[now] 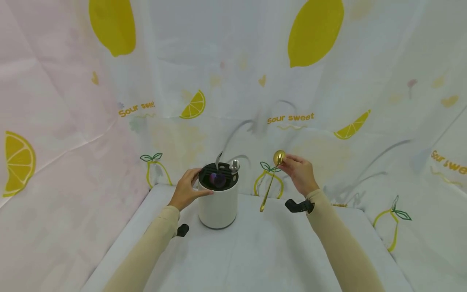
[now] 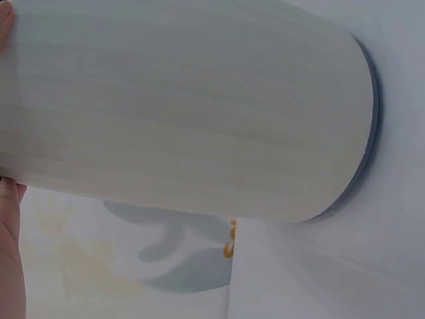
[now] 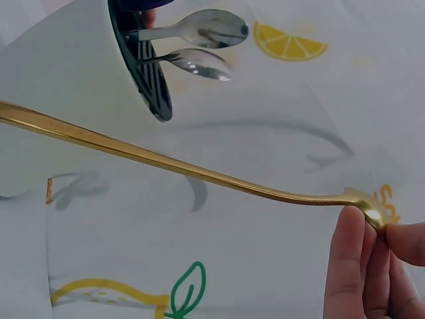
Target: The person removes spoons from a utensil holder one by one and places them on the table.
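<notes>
A white cylindrical utensil holder with a black slotted top stands on the table. My left hand grips its upper rim, thumb at the front and fingers around the left side. Two silver spoons stick up out of the slots, bowls upward. Something dark purple and rounded shows at the front of the top; its kind is unclear. To the right of the holder, my right hand pinches a gold spoon by its bowl. The long handle hangs down, slightly tilted, apart from the holder.
White cloth covers the table. Behind it and at both sides hangs a backdrop printed with lemons, with shadows of the spoons and hands on it. A black band sits at the right wrist.
</notes>
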